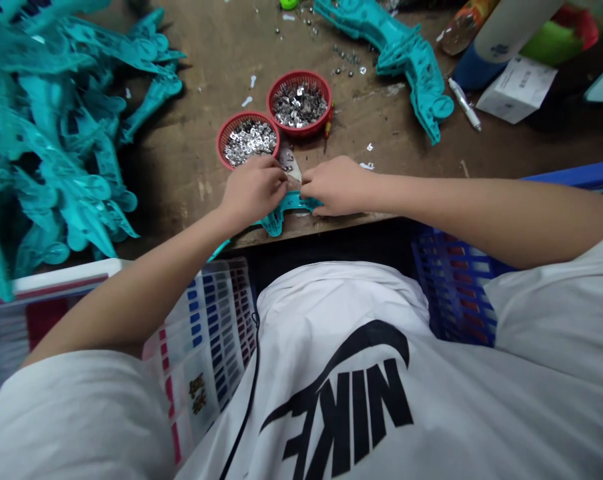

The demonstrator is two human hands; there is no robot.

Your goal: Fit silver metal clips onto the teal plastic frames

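At the table's front edge lies a teal plastic part (273, 223), long and jointed-looking, with raised ribs. My left hand (254, 191) is closed on its left portion, the fingers curled down and the tips partly hidden. My right hand (337, 187) grips the right end, its knuckles bent and fingertips tucked over the plastic. Whether a small metal piece sits between the fingers, I cannot tell. Just beyond my left hand stands a red basket (220, 148) of small shiny metal plates. Another red basket (326, 125), also full of metal pieces, stands behind it to the right.
Many teal parts (56, 133) are heaped on the left. More teal parts (406, 60) lie at the back right, near a white box (517, 89), a white pen (464, 105) and a bottle (466, 30). Plastic crates, one white (216, 320) and one blue (446, 280), flank my lap.
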